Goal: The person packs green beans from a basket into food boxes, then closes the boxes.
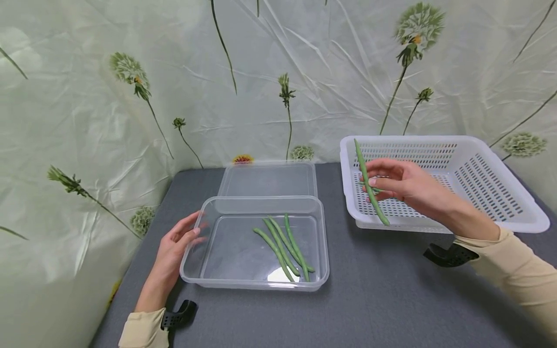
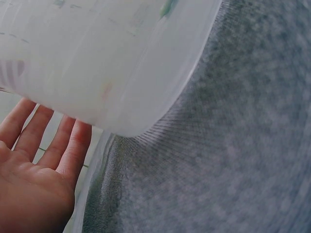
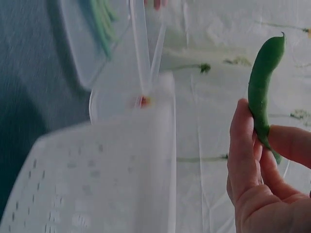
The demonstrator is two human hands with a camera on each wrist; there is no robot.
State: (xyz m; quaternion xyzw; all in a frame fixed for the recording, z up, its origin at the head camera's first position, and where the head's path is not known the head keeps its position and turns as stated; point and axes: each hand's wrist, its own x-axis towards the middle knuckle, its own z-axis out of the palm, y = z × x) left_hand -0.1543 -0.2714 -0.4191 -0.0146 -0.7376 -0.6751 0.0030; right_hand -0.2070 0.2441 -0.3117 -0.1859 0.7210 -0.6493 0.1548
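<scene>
At the right of the head view, your right hand [image 1: 402,186] pinches one green bean [image 1: 370,186] between thumb and fingers, holding it above the near left corner of the white perforated basket [image 1: 500,191]. The bean hangs steeply, its upper tip near the basket's back rim and its lower tip just past the front rim. Your left hand [image 1: 176,244] lies open, fingers relaxed, against the left wall of the clear plastic container [image 1: 196,241] at the centre of the frame, where three green beans [image 1: 283,246] already lie side by side toward the right half. Behind it, the clear lid [image 1: 267,179] lies flat on the grey surface [image 1: 383,295].

Hold the pinch near the bean's middle, as you have it, so neither end swings. A sound way to go on, I judge, is to turn the bean until it runs parallel with the three lying in the container, then lower it close beside them before letting go. Keep your left hand pressed to the wall so the light container does not slide.
</scene>
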